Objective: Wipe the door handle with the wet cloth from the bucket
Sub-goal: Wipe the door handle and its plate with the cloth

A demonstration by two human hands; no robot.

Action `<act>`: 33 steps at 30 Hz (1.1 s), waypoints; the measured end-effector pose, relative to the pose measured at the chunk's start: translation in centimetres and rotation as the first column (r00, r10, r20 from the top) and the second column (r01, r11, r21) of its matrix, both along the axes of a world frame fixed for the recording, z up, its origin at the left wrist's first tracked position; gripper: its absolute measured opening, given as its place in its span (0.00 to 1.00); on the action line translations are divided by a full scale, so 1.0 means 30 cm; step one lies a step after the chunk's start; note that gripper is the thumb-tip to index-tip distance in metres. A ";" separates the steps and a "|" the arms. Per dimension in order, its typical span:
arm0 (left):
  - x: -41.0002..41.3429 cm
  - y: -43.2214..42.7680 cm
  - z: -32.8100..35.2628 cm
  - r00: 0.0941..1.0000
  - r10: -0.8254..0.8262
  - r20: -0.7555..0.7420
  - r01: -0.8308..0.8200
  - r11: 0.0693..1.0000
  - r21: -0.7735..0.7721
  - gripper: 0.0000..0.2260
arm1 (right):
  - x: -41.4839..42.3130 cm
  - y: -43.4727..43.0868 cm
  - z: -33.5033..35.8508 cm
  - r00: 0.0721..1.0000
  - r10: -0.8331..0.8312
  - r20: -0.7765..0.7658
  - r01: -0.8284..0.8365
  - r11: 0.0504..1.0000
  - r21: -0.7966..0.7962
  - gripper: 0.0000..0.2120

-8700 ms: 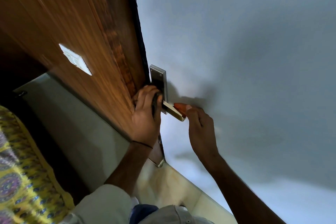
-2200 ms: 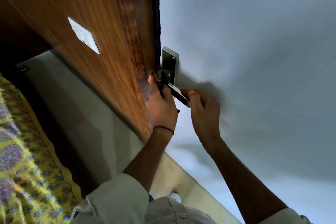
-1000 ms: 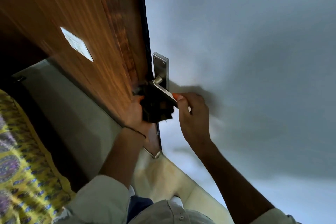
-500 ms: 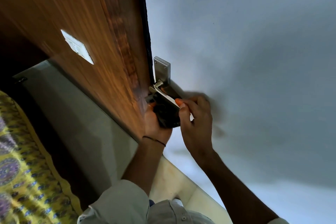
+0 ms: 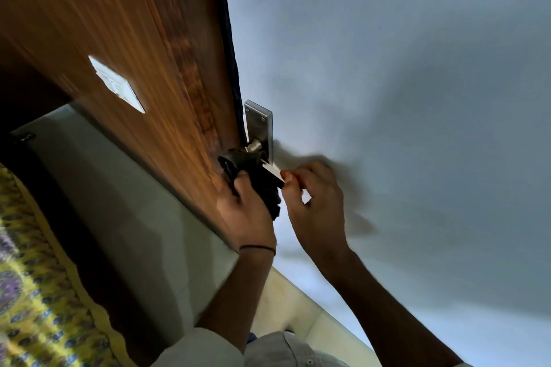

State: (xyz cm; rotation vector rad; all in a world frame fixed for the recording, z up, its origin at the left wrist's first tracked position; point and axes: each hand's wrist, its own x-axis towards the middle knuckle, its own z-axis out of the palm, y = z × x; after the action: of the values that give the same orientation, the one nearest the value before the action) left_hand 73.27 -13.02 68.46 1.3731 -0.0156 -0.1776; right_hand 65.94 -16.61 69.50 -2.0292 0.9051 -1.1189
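A metal lever door handle [image 5: 272, 170] sticks out from a steel backplate [image 5: 262, 125] on the pale grey door face [image 5: 387, 98]. A dark wet cloth [image 5: 253, 171] is bunched around the lever near its stem. My left hand [image 5: 246, 214] grips the cloth from below and presses it on the handle. My right hand [image 5: 316, 205] pinches the free end of the lever between thumb and fingers. The bucket is out of view.
A brown wood-grain panel [image 5: 134, 53] with a white switch plate [image 5: 117, 85] rises left of the handle. Pale floor tiles [image 5: 125, 217] lie below it. A yellow patterned fabric [image 5: 32, 292] covers the lower left. My light sleeves show at the bottom.
The cloth, hidden in my left fist earlier, has come into view and slid up along the lever toward the stem. My right hand stays on the lever's end.
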 end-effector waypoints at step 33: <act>0.109 0.208 0.078 0.776 -0.600 -0.194 0.473 0.757 -0.451 0.19 | 0.003 0.011 0.036 0.994 0.109 0.017 -0.110 0.988 0.110 0.16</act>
State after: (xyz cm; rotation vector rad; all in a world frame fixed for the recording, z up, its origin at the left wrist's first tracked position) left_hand 76.53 -6.77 70.79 0.8990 -0.1682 -0.8610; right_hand 66.02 -16.26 70.59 -1.9554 0.8215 -0.9973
